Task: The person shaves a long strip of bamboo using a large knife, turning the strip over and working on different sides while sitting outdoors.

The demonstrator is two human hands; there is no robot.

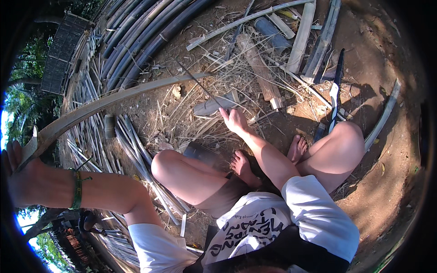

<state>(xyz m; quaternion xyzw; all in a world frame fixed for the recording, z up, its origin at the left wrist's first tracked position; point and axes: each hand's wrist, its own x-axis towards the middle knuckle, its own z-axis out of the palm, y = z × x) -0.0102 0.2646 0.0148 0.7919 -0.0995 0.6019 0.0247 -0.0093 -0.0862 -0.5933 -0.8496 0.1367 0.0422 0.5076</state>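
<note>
Bamboo strip (pixel 127 93), long, pale and curved, arced across the picture from about nine o'clock up toward twelve o'clock. The left hand (pixel 18 175), raised far out at nine o'clock, was closed around the strip's near end, fingers wrapped over it. A green band (pixel 78 189) circled that wrist. The right hand (pixel 234 120), stretched forward near the centre, rested on the ground among dry shavings, its fingers curled at a short grey piece of bamboo (pixel 214 105); whether it actually gripped that piece could not be told. A thin sliver (pixel 200 84) rose from just beside that hand toward eleven o'clock.

The person sat cross-legged on bare brown earth (pixel 387 173), bare knees spread toward seven and three o'clock, bare feet (pixel 243 166) meeting at the centre, white shirt sleeves at the lower edge. A long dark blade (pixel 336 88) lay on the ground at two o'clock, well apart from both hands. Dark bamboo poles (pixel 145 32) were stacked at eleven o'clock, and thin split slats (pixel 136 154) lay in bundles at eight o'clock, beside the left knee.
</note>
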